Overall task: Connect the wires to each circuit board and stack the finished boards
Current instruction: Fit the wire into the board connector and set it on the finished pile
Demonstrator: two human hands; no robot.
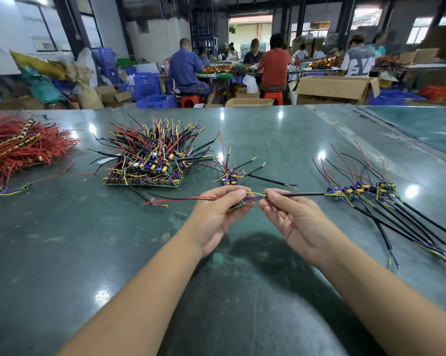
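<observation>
Head view: left hand (218, 214) grips board (238, 205) (mostly hidden); right hand (291, 217) pinches black cable (304, 194); both above table (88, 253).

We have a single wide-angle view, worn at head height, looking forward and down across a green table (268, 140). Both forearms reach in from the near edge, close to the lens. Far beyond the table, the workshop floor curves slightly from lens distortion.
</observation>
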